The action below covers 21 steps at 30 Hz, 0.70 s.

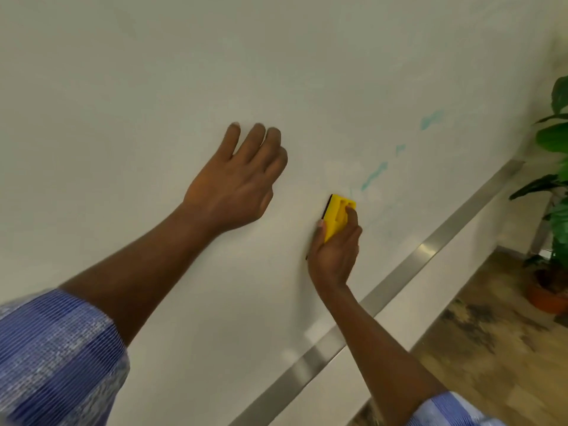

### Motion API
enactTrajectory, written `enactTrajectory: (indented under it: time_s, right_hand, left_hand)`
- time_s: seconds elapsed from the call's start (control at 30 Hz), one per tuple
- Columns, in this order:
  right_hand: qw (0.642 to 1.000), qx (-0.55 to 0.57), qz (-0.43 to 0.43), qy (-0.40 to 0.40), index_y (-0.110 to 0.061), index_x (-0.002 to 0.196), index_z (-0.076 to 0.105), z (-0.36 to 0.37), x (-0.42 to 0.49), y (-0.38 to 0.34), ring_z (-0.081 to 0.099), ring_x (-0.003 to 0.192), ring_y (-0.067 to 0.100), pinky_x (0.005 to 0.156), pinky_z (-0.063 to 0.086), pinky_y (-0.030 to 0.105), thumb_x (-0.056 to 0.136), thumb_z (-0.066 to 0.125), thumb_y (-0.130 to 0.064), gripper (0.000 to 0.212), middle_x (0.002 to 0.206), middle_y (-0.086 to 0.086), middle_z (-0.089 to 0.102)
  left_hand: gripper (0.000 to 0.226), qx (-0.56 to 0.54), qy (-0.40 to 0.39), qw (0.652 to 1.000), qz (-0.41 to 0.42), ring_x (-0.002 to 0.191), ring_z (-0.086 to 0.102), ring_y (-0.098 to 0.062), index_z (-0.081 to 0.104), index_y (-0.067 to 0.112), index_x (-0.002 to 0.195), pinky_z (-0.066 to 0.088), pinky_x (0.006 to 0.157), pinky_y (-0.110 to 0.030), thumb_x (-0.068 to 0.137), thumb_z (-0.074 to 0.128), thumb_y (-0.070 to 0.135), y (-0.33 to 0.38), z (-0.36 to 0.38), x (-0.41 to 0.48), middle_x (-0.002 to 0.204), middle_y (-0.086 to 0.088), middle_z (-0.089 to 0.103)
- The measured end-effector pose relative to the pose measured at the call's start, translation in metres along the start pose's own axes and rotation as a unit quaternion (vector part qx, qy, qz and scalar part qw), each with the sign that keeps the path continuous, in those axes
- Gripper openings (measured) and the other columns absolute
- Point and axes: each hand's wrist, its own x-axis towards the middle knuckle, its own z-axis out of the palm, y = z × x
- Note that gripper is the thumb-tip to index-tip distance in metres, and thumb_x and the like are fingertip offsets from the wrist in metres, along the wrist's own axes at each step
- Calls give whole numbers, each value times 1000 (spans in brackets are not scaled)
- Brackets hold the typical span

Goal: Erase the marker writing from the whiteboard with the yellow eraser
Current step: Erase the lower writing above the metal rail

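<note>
My right hand [335, 250] grips the eraser [338, 215], pressed on the board [123, 87]. Teal marks [373, 176] remain at its 1 o'clock. My left hand [236, 186] lies flat, fingers apart, at its 10 o'clock.

Both forearms bare, no watch/rings/bands visible. Left sleeve [55, 358]: short, blue & white w/ fine horizontal ribbed weave, darker blue blocks, hem ends approx at elbow. Right sleeve [445, 410]: same fabric, only small bit in view at bottom edge, pale blue w/ white stripes
</note>
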Motion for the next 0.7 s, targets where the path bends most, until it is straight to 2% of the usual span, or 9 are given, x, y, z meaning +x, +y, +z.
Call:
enactTrajectory:
  time_s: [0.07,0.13,0.23,0.3,0.37,0.43,0.57,0.63,0.7]
  right_hand:
    - [999,-2,-30,-11,-8,147,33,6,-24,-15,54,104,40,89,48,44,98,47,-45,62,124,18,51]
    - [986,-11,-152,-61,-8,141,36,8,-69,-27,51,97,36,84,43,41,99,40,-53,62,119,19,52]
    - [923,-3,-341,-178,-22,136,38,2,-114,-23,51,95,31,74,37,38,97,47,-53,51,112,11,50]
    - [896,-22,-400,-190,-26,136,39,-1,-93,-8,53,93,31,73,34,36,93,52,-50,51,110,14,55]
    - [909,-77,-382,-150,-22,133,42,0,-50,10,53,93,32,75,33,37,88,51,-52,55,107,20,61]
    - [947,-110,-287,-90,-18,132,41,-4,-4,19,54,96,35,77,40,40,88,49,-51,56,108,22,61]
    - [990,-29,-135,-25,-10,137,40,-10,47,5,50,100,33,82,47,44,93,55,-43,56,110,15,50]
    - [991,5,-129,-19,-7,133,42,-6,33,-13,50,101,35,83,50,47,94,56,-41,54,110,14,47]
    - [980,22,-189,-54,-10,131,39,2,-4,-32,49,101,34,84,50,44,95,51,-49,54,112,14,48]
  left_hand:
    - [43,2,-6,1000,-2,130,47,-41,54,3,130,32,111,-56,93,46,24,1,0,1,143,-21,50]
    - [43,-3,-11,1000,-4,131,48,-42,53,3,131,34,111,-57,93,48,24,0,-1,0,144,-22,50]
    - [42,-18,-7,1000,-7,131,49,-42,54,2,129,34,111,-58,93,47,22,-1,-4,0,144,-23,51]
    - [41,-30,-12,999,-6,132,49,-42,54,2,129,32,112,-57,94,47,22,-2,-5,0,144,-23,51]
    - [41,-31,-15,999,-8,132,49,-42,55,2,129,29,112,-56,93,47,22,-2,-3,1,145,-23,51]
    - [41,-25,-14,1000,-7,132,48,-43,54,1,129,27,112,-56,93,47,22,-1,-3,0,144,-24,50]
    - [42,-17,-22,1000,-3,133,45,-43,50,1,131,25,112,-57,95,43,22,1,-2,1,146,-24,45]
    - [42,-11,-24,1000,-7,133,46,-43,51,1,131,26,112,-58,96,42,22,1,-2,3,146,-24,46]
    - [43,-18,-22,1000,-9,132,48,-44,54,1,130,27,111,-58,95,44,23,1,-4,4,145,-25,49]
